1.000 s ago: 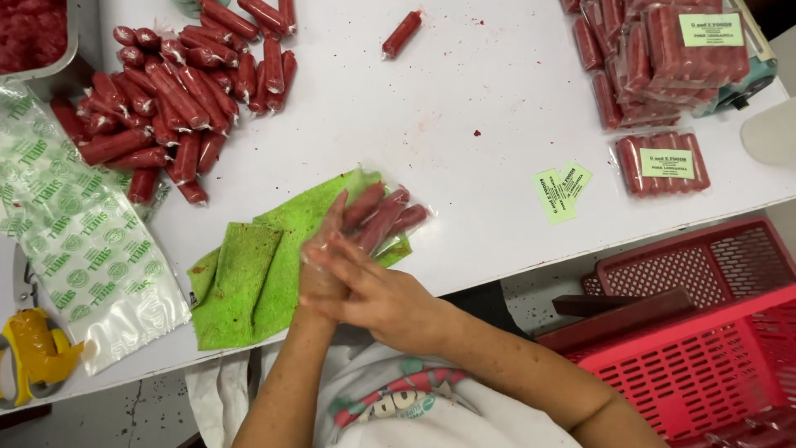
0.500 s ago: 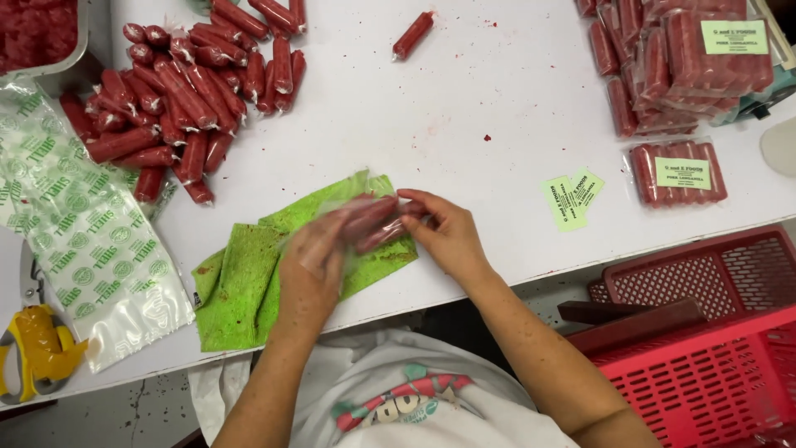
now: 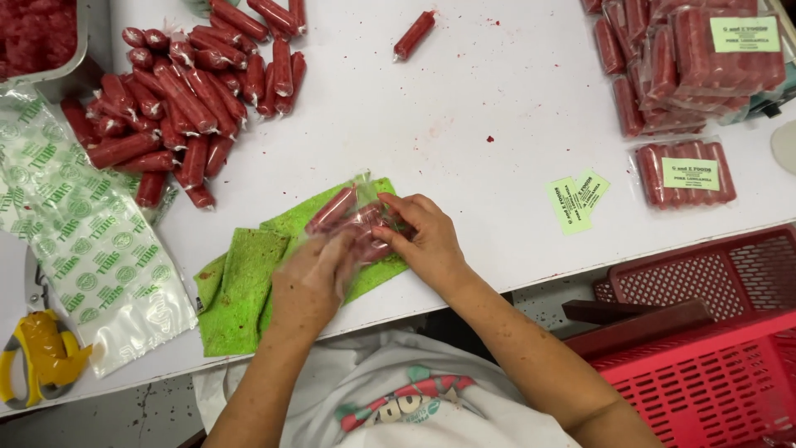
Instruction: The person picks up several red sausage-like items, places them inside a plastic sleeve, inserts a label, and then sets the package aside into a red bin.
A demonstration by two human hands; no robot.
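Clear bag (image 3: 344,228) of red sausages (image 3: 352,217) clasped in both hands' fingers, contents blurred.

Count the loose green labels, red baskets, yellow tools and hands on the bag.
Loose green labels: 2
Red baskets: 2
Yellow tool: 1
Hands, left and right, on the clear bag: 2
Total: 7

Sausages (image 3: 352,220) blurred inside clear bag (image 3: 332,249)
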